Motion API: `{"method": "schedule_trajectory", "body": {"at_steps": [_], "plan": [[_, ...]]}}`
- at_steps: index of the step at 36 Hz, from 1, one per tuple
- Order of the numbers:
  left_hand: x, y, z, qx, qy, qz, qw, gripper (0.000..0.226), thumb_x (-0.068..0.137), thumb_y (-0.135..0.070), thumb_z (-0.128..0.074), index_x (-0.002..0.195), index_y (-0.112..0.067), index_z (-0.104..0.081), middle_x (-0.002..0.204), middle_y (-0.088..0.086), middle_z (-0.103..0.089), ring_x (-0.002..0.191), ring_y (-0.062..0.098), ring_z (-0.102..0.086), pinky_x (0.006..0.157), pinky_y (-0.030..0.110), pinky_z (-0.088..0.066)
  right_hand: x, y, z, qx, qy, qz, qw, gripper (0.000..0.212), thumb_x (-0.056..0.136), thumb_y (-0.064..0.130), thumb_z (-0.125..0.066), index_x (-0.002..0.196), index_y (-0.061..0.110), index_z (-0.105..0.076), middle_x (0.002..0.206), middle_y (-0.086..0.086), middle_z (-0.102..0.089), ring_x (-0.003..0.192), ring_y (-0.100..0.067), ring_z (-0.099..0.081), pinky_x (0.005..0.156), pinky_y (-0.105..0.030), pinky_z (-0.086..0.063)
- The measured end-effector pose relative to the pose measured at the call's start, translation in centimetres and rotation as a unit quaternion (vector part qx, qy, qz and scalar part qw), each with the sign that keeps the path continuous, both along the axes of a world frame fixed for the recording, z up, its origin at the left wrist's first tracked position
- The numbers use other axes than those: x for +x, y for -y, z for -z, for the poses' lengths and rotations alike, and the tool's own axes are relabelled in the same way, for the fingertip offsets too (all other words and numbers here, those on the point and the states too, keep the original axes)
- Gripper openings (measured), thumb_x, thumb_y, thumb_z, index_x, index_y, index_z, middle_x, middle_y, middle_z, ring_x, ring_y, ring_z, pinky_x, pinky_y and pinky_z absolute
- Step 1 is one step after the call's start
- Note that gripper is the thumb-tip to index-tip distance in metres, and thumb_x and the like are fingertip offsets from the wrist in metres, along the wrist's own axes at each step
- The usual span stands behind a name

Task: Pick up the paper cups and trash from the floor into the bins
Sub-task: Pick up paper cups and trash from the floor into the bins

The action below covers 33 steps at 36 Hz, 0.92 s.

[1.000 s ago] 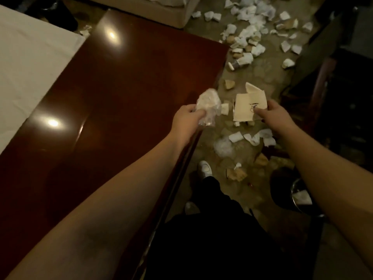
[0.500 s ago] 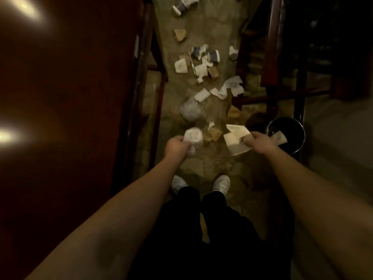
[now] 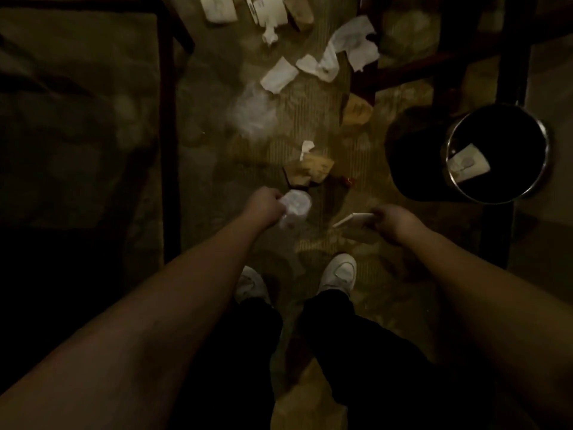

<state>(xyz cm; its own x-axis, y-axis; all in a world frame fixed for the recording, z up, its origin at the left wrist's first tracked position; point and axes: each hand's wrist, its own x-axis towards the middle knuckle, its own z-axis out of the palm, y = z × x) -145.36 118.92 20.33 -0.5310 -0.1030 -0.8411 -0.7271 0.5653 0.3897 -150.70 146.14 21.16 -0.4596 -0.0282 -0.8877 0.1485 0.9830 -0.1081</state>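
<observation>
You're looking straight down: your two white shoes [image 3: 338,273] stand on the floor [image 3: 204,169], dark trousers below them. Just ahead of your toes, your left hand [image 3: 263,202] grips a crumpled clear plastic wad [image 3: 296,206], fingers curled round it, held above the floor. Over on the other side, your right hand [image 3: 392,220] pinches a flat folded paper [image 3: 353,219], its pale edge pointing toward your left hand, the two hands apart.

Beyond the plastic wad, a torn brown paper piece [image 3: 310,172] lies on the floor with a small white scrap [image 3: 306,148] touching its far edge. Off to your right, the black round bin [image 3: 541,144] with a shiny rim stands on the floor, and a pale paper piece [image 3: 468,162] sits inside against its near wall.

Farther on, a cloudy clear plastic bag [image 3: 254,114] lies mid-floor, a brown cup piece [image 3: 356,111] to its right. Past those, white torn papers [image 3: 338,54] are strewn about, and more flattened cups [image 3: 273,10] lie at the top edge. Dark furniture legs [image 3: 167,119] frame the left.
</observation>
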Motion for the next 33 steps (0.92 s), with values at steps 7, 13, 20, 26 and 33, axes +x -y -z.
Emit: {"method": "schedule_trajectory", "body": {"at_steps": [7,13,20,26,33], "plan": [[-3.4,-0.7,14.2,-0.053,-0.025,0.206,0.977,0.033,0.092,-0.035,-0.059,0.121,-0.022,-0.066,0.135,0.01,-0.053,0.128,0.033,-0.038,0.103,0.045,-0.03,-0.3,-1.1,13.0,-0.007,-0.002,-0.061,0.998,0.039,0.098,0.031,-0.059,0.134,0.016,-0.058,0.127,-0.009,-0.061,0.11,-0.025,-0.059,0.09,-0.039,-0.051],[-7.4,-0.6,22.3,-0.096,-0.095,0.258,0.957,0.043,0.094,-0.043,-0.055,0.134,-0.028,-0.057,0.153,0.01,-0.032,0.141,0.038,-0.023,0.114,0.053,-0.025,-2.9,-1.6,21.7,-0.022,-0.036,-0.062,0.997,0.045,0.097,0.038,-0.059,0.139,0.022,-0.054,0.135,-0.011,-0.058,0.117,-0.029,-0.058,0.087,-0.035,-0.047],[-10.0,-1.2,25.3,-0.064,-0.133,0.236,0.96,0.031,0.094,-0.023,-0.063,0.124,-0.017,-0.061,0.136,0.005,-0.05,0.109,0.019,-0.052,0.08,0.031,-0.044,-5.0,-2.1,26.1,-0.046,-0.108,-0.06,0.991,0.071,0.089,0.026,-0.072,0.15,0.016,-0.037,0.148,-0.012,-0.042,0.132,-0.029,-0.045,0.099,-0.037,-0.042],[-9.8,-1.4,26.5,-0.073,-0.187,0.214,0.956,0.017,0.093,-0.016,-0.063,0.11,-0.019,-0.059,0.1,-0.004,-0.053,0.082,0.008,-0.05,0.07,0.026,-0.04,-4.7,-2.6,27.3,-0.07,-0.168,-0.022,0.983,0.094,0.083,0.026,-0.078,0.156,0.03,-0.019,0.15,-0.007,-0.044,0.13,-0.029,-0.05,0.091,-0.037,-0.047],[-10.7,-1.5,26.4,-0.056,-0.145,0.191,0.969,0.043,0.09,-0.014,-0.067,0.13,-0.016,-0.05,0.118,0.003,-0.057,0.107,0.023,-0.059,0.091,0.043,-0.054,-6.1,-1.8,27.1,-0.035,-0.11,0.006,0.993,0.093,0.083,0.03,-0.078,0.156,0.032,-0.019,0.154,-0.006,-0.039,0.136,-0.03,-0.044,0.1,-0.044,-0.045]]}}
